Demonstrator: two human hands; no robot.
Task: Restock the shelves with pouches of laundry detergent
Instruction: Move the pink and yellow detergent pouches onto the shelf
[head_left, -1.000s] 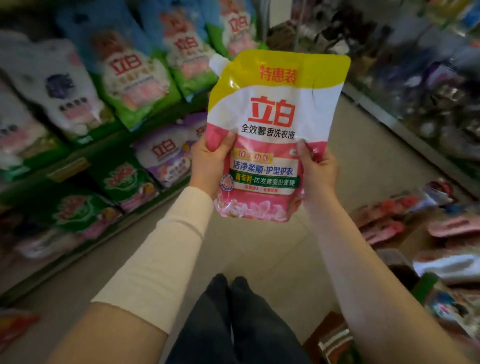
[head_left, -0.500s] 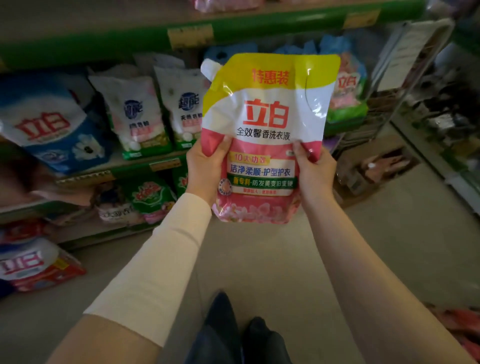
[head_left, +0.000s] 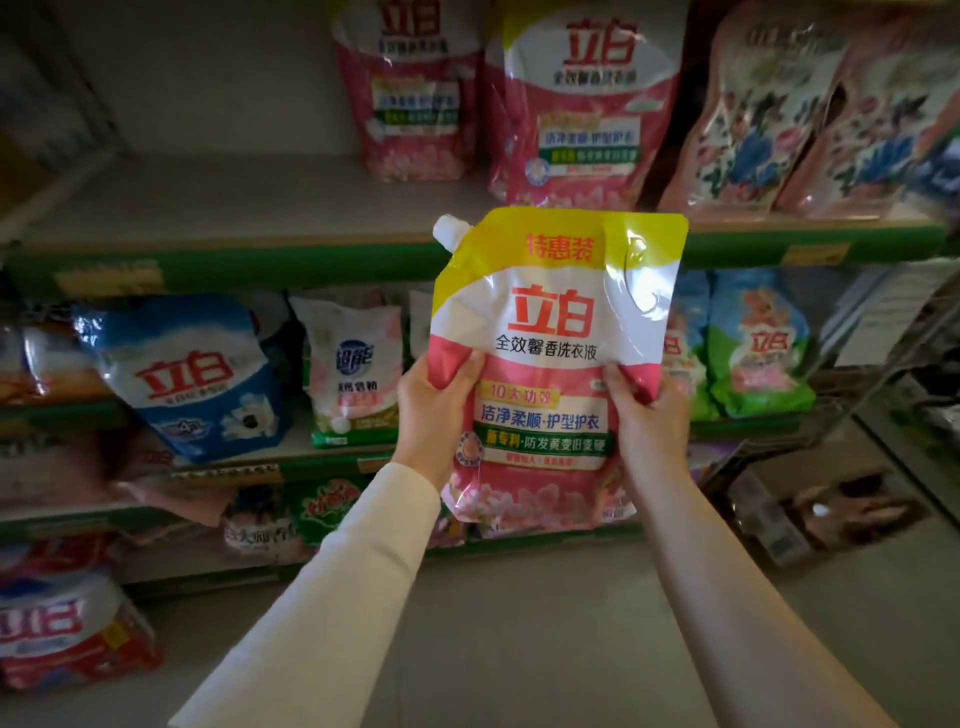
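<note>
I hold a pink, white and yellow detergent pouch (head_left: 550, 332) upright in front of me, its white spout at the top left. My left hand (head_left: 434, 410) grips its left edge with the thumb on the front. My right hand (head_left: 647, 421) grips the right edge the same way. Just above and behind the pouch runs the upper shelf (head_left: 234, 208), where two matching pink pouches (head_left: 587, 104) stand at the right of a bare stretch of board.
Floral pink bags (head_left: 810, 119) stand right of the matching pouches. The shelf below holds a blue bag (head_left: 192, 374), a white bag (head_left: 353, 369) and green-and-blue bags (head_left: 753, 348). Lower shelves carry more bags. A cardboard box (head_left: 831, 499) sits on the floor at right.
My view has swung left and upward from the aisle to face the shelves. The pouch stays gripped in both hands and is now raised to just below the upper shelf.
</note>
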